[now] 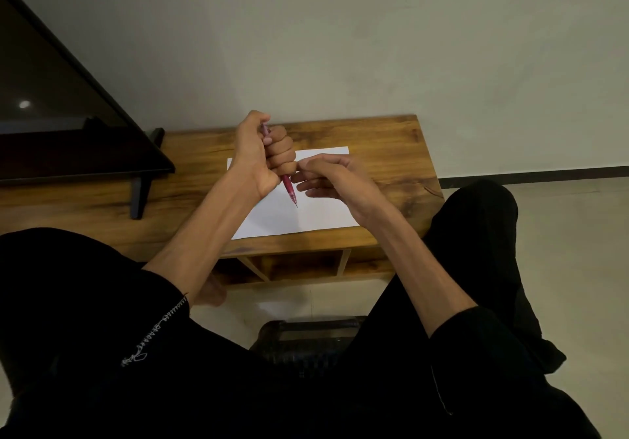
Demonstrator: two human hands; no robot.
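Pen near-upright, tip toward paper.

Low wooden table against a plain wall

A dark television stands on the wooden table, left; an open shelf sits beneath, above a pale tiled floor.

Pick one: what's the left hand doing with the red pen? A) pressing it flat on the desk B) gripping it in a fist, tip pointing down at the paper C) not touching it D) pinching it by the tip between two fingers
B: the left hand has its fingers curled round the red pen in a fist, with the tip pointing down toward the white paper; the right hand is close beside it.
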